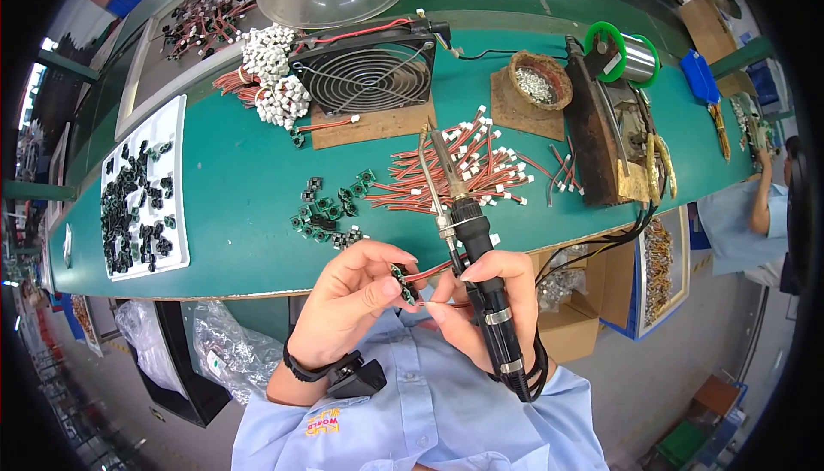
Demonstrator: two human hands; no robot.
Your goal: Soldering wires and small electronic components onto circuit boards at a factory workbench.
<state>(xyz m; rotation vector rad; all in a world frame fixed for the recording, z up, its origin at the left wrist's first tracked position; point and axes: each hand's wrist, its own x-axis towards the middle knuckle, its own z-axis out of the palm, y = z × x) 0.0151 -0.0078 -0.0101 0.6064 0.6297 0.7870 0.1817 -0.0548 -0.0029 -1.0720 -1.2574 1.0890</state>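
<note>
Close to my chest, my left hand [343, 304] is closed, pinching a small green and black circuit board [404, 286] between thumb and fingertips. My right hand [508, 286] wraps round the black handle of a soldering iron [473, 229], its metal tip pointing up and away from me. A thin metal tube [433, 186] runs alongside the iron's tip. A red wire lead [432, 272] reaches from the board to my right fingertips, which sit right beside it. Past the iron lies a pile of red and black leads with white connectors [489, 162]. Small circuit boards [322, 214] lie loose left of that pile.
A white tray [182, 205] of small black parts stands on the left of the green table [240, 239]. Farther back are a black fan [367, 79], bundled white connectors [281, 102], a round bowl [562, 85] and a solder spool [639, 59]. Another person [742, 222] works at far right.
</note>
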